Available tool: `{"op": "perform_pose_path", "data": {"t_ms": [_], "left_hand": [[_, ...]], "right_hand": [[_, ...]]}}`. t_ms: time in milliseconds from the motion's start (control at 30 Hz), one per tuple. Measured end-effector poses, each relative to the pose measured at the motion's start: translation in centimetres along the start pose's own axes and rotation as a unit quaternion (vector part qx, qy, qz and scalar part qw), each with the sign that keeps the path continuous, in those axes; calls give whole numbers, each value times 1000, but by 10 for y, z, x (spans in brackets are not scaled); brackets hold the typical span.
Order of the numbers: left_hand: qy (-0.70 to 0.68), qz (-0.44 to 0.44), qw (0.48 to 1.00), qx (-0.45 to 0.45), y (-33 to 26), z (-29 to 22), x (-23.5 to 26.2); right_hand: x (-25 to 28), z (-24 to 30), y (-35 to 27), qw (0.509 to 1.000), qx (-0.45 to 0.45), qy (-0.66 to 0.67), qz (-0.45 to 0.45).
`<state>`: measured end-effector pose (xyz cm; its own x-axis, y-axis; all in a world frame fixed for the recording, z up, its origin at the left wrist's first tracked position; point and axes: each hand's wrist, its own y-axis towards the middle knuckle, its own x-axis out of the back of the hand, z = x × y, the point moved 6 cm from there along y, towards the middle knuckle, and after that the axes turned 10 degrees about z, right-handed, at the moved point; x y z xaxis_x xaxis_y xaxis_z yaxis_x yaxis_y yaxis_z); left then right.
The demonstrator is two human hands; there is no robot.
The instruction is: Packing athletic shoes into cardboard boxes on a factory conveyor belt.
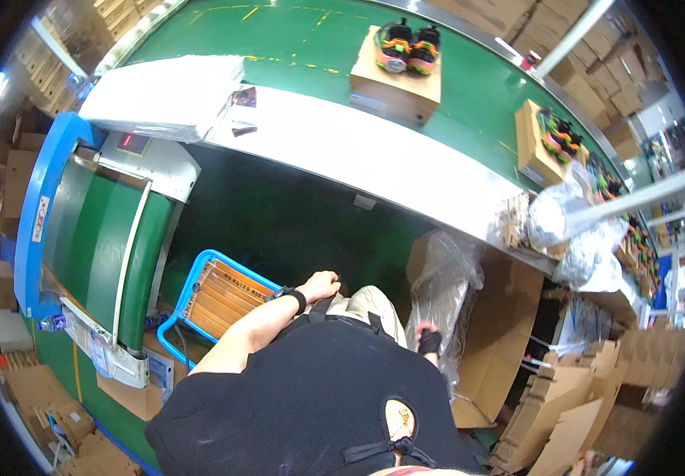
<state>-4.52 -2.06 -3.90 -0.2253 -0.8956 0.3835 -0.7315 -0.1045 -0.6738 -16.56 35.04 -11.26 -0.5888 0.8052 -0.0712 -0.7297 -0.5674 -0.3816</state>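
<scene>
My left hand, with a black band at the wrist, is in front of my lap with its fingers curled in. Whatever it holds, if anything, is hidden; a black strap hangs just below it. On the other side of my lap, my right hand is low beside a clear plastic bag. That hand is small and blurred, and a dark wrap covers part of it. The bag hangs over the open cardboard box at my right.
A blue-framed chair with wooden slats stands at my left, near a machine with a green belt. Ahead runs a white ledge with white sheets stacked on it. Beyond, shoes sit on a box on a green conveyor.
</scene>
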Motion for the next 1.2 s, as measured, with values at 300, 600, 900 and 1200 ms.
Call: {"op": "perform_pose_path", "data": {"t_ms": [300,600,900,1200], "left_hand": [[-198,-134,959,155,1,71,60],[-328,-328,875,140,16,106,125],[-443,-278,851,42,15,-1,279],[-337,-69,931,-119,100,-85,355]], "right_hand": [[-102,307,243,996,21,-81,35],[-149,340,460,950,-116,288,-11],[-185,339,481,910,-141,389,-25],[-183,342,440,913,-116,368,-131]]}}
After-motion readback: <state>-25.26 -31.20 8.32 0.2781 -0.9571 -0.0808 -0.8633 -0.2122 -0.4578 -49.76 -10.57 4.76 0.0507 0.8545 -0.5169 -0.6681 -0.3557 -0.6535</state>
